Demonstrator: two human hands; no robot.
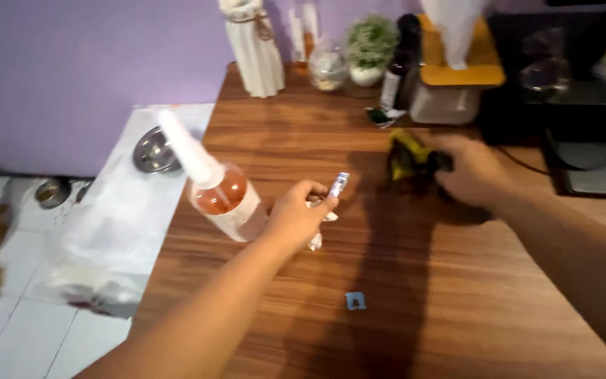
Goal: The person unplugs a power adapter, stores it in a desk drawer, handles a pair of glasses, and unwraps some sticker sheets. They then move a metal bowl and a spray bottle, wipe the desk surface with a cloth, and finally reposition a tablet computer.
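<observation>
My left hand (299, 213) is over the middle of the wooden table (282, 140), pinching a small blue-and-white packet (337, 185) with crumpled white wrapper below the fingers. My right hand (473, 172) reaches farther back and grips a yellow-and-black object (406, 156) resting on the table. A pump bottle of pink liquid (220, 193) stands just left of my left hand. A small blue square piece (355, 300) lies on the wood nearer to me.
At the table's back edge stand a white ribbed vase (254, 49), a glass jar (328, 67), a small potted plant (371, 45), a dark bottle (395, 70) and a tissue box with a wooden lid (454, 88). A black appliance (583, 84) sits at right. Left, on the floor: metal bowls (154, 149), white plastic bag (113, 238).
</observation>
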